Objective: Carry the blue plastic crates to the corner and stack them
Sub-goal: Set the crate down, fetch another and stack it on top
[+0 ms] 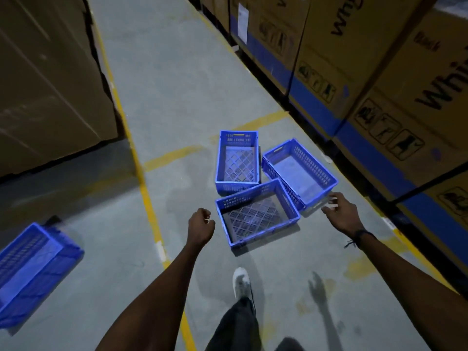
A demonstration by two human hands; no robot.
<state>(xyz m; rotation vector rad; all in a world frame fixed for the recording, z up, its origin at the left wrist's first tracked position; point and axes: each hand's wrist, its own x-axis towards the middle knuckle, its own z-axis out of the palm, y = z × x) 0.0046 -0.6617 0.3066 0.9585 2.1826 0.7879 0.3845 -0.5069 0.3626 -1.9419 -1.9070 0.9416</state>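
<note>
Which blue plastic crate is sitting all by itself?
The blue plastic crate at the far left, across the yellow floor line; the other three crates huddle together.

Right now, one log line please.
stage: nothing lifted yet | left hand: curled, empty | right hand: open, by right crate | near crate, far crate: on floor, unstacked | left crate: apart
</note>
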